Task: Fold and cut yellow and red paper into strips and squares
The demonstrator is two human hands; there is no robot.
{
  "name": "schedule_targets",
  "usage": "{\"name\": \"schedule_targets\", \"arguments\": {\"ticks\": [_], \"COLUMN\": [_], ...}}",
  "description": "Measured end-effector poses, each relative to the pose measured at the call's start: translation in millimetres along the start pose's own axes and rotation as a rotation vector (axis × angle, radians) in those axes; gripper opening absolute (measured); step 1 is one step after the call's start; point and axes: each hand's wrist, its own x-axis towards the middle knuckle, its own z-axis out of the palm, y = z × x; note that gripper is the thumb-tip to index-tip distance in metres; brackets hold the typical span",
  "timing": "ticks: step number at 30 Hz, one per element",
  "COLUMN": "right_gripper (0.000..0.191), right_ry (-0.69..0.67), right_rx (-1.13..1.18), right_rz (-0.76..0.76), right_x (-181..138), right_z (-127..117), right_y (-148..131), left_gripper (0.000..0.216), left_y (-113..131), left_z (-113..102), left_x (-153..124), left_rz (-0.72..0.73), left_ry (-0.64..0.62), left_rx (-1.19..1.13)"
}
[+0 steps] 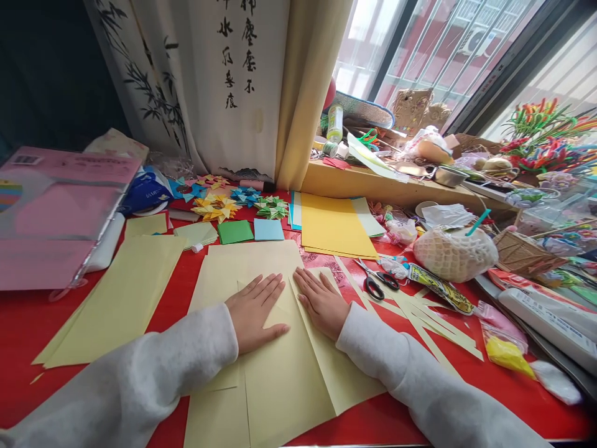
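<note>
A large pale yellow sheet of paper (284,386) lies in front of me, with a folded flap (347,373) along its right side. My left hand (259,308) rests flat on the sheet, fingers stretched up and thumb pointing right. On the flap near its upper end lies my right hand (321,302), its fingers extended and pressed down by the fold edge. Neither hand grips anything. Another pale yellow sheet (200,417) shows beneath and to the left. Part of the paper is hidden under both hands and sleeves.
More pale yellow sheets (125,292) lie left. Behind are folded paper stars (217,207), a green paper square (236,232) and orange-yellow sheets (333,224). Scissors (375,283) and paper strips (429,317) are right, near a net-wrapped round object (454,252). A pink folder (56,218) stands left.
</note>
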Motion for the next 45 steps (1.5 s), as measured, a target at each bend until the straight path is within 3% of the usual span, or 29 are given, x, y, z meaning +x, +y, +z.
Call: {"name": "schedule_targets", "arguments": {"ticks": [25,33,38,45], "right_gripper": [0.047,0.055,0.057,0.048], "right_ry": [0.022,0.021,0.011,-0.021], "right_rx": [-0.004,0.118,0.035,-0.049], "right_rz": [0.012,-0.03,-0.089,-0.072], "right_x": [-0.4,1.7,-3.5,-5.9], "right_z": [1.4,-3.8,-5.0,-3.1], "right_y": [-0.7,12.4,6.3,7.2], "left_gripper": [0.07,0.072,0.057,0.073], "left_y": [6.0,-12.5,-11.3,-14.1], "left_z": [6.0,-3.2,-7.2,-6.3], "left_x": [-2.8,3.7,4.9,0.2], "left_rz": [-0.019,0.068,0.014,0.094], "left_ry": [0.073,-0.014,0.031,-0.105], "left_rx": [-0.027,0.006,0.058,-0.045]}}
